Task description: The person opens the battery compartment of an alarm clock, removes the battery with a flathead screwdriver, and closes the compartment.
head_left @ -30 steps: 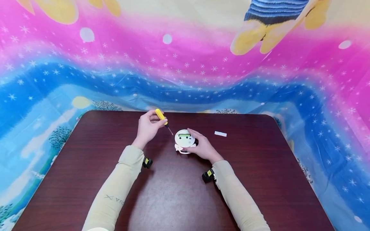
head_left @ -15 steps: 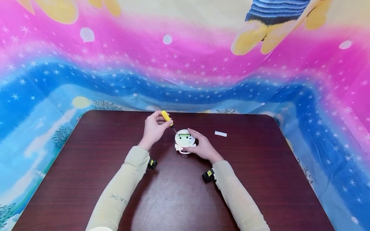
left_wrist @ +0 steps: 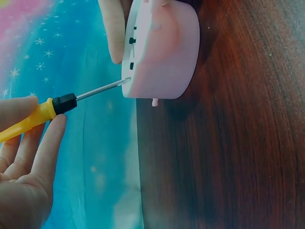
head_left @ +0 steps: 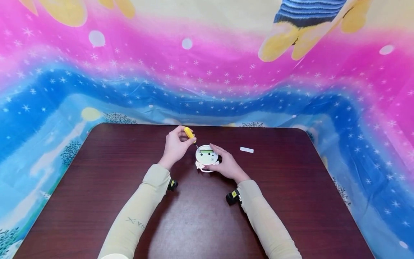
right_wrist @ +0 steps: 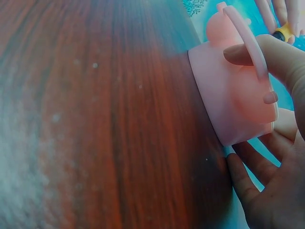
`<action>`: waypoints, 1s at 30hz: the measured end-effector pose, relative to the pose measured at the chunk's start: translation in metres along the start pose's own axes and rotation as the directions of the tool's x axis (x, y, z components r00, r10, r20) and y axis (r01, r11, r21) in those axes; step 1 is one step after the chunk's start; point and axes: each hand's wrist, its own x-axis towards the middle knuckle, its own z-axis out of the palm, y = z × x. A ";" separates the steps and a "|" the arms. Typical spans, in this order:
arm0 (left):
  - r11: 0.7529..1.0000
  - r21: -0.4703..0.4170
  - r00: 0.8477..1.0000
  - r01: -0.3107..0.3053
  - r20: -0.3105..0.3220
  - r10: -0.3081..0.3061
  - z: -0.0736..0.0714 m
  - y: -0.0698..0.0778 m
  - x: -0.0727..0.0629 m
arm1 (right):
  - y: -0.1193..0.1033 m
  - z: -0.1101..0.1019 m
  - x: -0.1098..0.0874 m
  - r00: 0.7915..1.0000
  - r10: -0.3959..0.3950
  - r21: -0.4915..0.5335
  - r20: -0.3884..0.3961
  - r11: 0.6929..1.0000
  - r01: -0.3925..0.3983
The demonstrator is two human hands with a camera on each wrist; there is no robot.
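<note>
This looks like an improvised indoor recording corner; whether it stands in a home, an office or a studio cannot be told. A creased cloth (head_left: 210, 90) hangs behind the tabletop (head_left: 194, 223) and along both its sides, screening the room. Its print shows pink and blue bands, snowflakes (head_left: 239, 76) and trees (head_left: 70, 153). The tabletop is dark and wood-grained, with rounded far corners and a pale sheen of light. Wrist cameras (head_left: 232, 197) suggest filming; the screwdriver (head_left: 189, 133) hints at bench work.

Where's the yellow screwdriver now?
In the head view, the left hand grips the yellow screwdriver up and left of the round white device, its tip at the device's face.
</note>
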 end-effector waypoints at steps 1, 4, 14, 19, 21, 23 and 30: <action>1.000 0.003 1.000 -0.003 0.005 0.003 0.000 0.000 0.000 | 0.000 0.000 0.000 1.000 -0.005 -0.002 -0.002 1.000 0.005; 1.000 0.023 1.000 -0.009 0.019 0.009 0.001 0.000 -0.001 | 0.000 0.000 0.000 1.000 -0.012 -0.011 -0.003 1.000 0.012; 0.994 0.109 0.998 0.028 0.051 -0.034 0.004 0.008 -0.002 | 0.000 -0.001 -0.001 1.000 -0.002 0.004 0.006 1.000 0.002; 0.987 0.144 0.995 0.065 0.070 -0.076 0.009 0.016 -0.003 | 0.001 0.000 -0.002 1.000 0.004 0.008 0.007 1.000 -0.004; 0.982 0.172 0.994 0.078 0.057 -0.089 0.011 0.018 -0.003 | 0.001 0.000 -0.002 1.000 0.007 0.013 0.009 1.000 -0.007; 0.977 0.194 0.994 0.091 0.042 -0.100 0.012 0.021 -0.004 | 0.000 0.000 -0.002 1.000 0.011 0.019 0.014 1.000 -0.011; 0.977 0.188 0.993 0.100 0.037 -0.109 0.019 0.022 -0.006 | -0.001 -0.001 -0.002 1.000 0.001 0.015 0.010 1.000 -0.001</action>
